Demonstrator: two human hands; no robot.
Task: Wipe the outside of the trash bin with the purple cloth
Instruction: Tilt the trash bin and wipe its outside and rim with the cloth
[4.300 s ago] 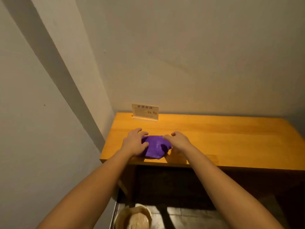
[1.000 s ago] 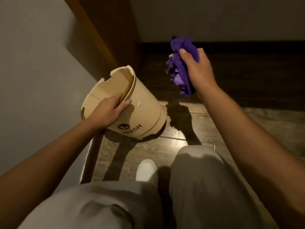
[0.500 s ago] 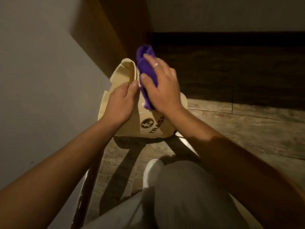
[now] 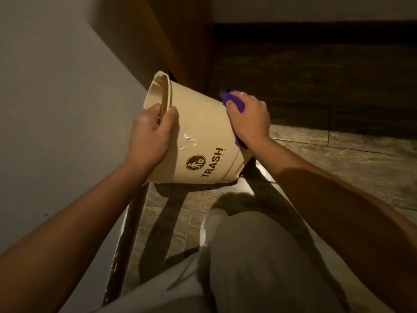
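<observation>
A cream trash bin point(image 4: 200, 123) with a dark "TRASH" print is tilted, its open top pointing up and to the left, its base near the floor. My left hand point(image 4: 151, 134) grips its rim, thumb on the outer wall. My right hand point(image 4: 249, 119) presses the purple cloth point(image 4: 233, 102) against the bin's right side, near the base. Most of the cloth is hidden under my palm; a bit shows above the fingers and below the wrist. A pale smear point(image 4: 188, 142) marks the wall beside my left thumb.
A grey wall point(image 4: 56, 109) stands close on the left. A wooden table leg point(image 4: 180, 41) rises just behind the bin. My knees in grey trousers point(image 4: 259, 256) and a white shoe point(image 4: 211, 224) fill the foreground. Wood-look floor point(image 4: 349, 166) stretches to the right.
My right hand has slid the cloth from the bin's upper part near the rim to its right side near the base. The bin has turned, and my left hand still grips the rim.
</observation>
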